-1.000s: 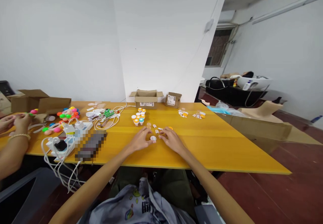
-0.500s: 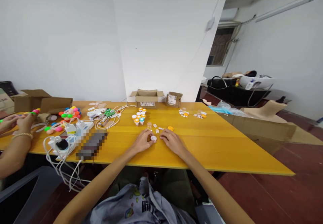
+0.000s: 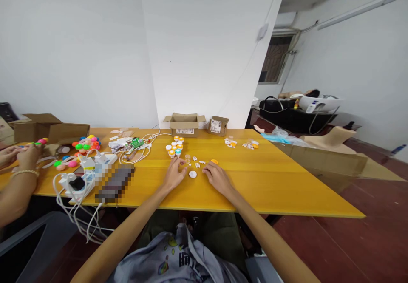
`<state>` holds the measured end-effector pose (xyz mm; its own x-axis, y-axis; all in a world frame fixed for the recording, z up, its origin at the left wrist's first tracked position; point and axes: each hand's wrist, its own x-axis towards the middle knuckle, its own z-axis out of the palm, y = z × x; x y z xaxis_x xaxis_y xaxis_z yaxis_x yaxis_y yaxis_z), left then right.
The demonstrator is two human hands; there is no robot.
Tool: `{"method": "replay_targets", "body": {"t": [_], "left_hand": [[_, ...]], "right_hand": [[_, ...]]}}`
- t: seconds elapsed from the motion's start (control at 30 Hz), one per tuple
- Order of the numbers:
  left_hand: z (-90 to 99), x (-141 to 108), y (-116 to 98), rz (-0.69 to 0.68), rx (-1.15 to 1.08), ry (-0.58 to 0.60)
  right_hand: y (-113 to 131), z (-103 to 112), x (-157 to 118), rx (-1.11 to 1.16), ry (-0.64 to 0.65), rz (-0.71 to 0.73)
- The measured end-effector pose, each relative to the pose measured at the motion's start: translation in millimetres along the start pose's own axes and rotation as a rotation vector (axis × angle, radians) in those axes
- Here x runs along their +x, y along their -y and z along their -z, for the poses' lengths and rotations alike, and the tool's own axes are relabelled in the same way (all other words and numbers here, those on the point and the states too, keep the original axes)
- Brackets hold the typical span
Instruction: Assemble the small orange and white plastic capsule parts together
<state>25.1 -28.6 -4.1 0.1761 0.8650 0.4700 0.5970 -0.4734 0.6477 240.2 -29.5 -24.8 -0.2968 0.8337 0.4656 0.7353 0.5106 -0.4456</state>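
Observation:
A round white piece (image 3: pixel 193 174) lies on the yellow table (image 3: pixel 287 189) between my two hands. My left hand (image 3: pixel 174 173) is open left of it, fingers apart and pointing at a clear cup (image 3: pixel 188 157). My right hand (image 3: pixel 217 176) rests on the table with curled fingers; whether anything small is under its fingertips is hidden. Just beyond that hand sits an orange ring-shaped piece (image 3: pixel 214 162), partly covered. Small white pieces (image 3: pixel 197 165) are scattered between the hands. Behind my left hand stands a group of small capped containers (image 3: pixel 174 145) with white, orange and teal tops.
Two cardboard boxes (image 3: pixel 184 125) (image 3: pixel 218 125) stand at the back. Small white and orange parts (image 3: pixel 230 142) lie to the right. On the left are a power strip (image 3: pixel 92 176), cables, a blurred dark device (image 3: pixel 116 184), colourful balls (image 3: pixel 86 144) and another person's hands (image 3: pixel 28 157).
My left hand has let go of the round white piece and moved left and slightly away from me. The white piece now lies alone. My right hand has barely moved.

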Motion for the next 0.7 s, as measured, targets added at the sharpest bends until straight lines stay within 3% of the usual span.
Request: {"method": "replay_targets", "body": {"t": [0.13,0.5,0.7], "left_hand": [[0.5,4.0,2.2,0.012,0.010,-0.012],[-12.6,12.9,0.5,-0.196,0.288,0.047],[-16.9,17.9,4.0,-0.230,0.404,0.063]], "right_hand": [[-0.5,1.5,2.9,0.076,0.006,-0.041],[3.1,1.0,10.9,0.111,0.043,-0.148],[5.6,1.2,15.1,0.089,0.063,-0.199]]}}
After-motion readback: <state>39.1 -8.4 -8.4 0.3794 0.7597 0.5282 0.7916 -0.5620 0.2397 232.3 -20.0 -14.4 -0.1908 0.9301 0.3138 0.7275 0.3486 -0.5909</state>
